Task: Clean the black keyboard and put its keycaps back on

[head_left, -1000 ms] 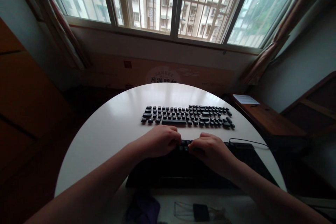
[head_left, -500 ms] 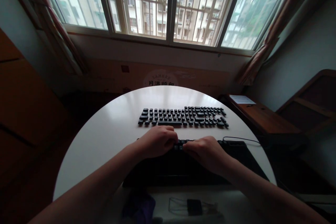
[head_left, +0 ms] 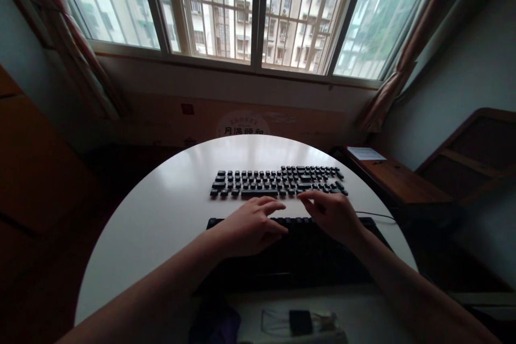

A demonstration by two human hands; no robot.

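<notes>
My left hand [head_left: 258,226] hovers over the near black keyboard [head_left: 278,269] with its fingers apart and nothing visible in them. Keys show along the keyboard's far edge, around my fingers. Beyond it, black keycaps [head_left: 260,192] lie loose on the white table, set out in rows like a keyboard layout. My right hand [head_left: 334,216] reaches over to the nearest row, thumb and index fingertip pinched at a keycap there. The fingertips partly hide that keycap. Much of the keyboard's dark surface is too dim to make out.
The round white table [head_left: 137,226] has a curved far edge. A cable [head_left: 374,214] runs off the keyboard's right end. Near me lie a purple cloth [head_left: 217,322] and a small black square object [head_left: 300,322] with wire loops. A wooden stand [head_left: 403,180] bears paper at right.
My right hand has moved from the keyboard forward to the nearest row of loose keycaps. The fingers of my left hand have uncurled and spread above the keyboard. The view has shifted slightly.
</notes>
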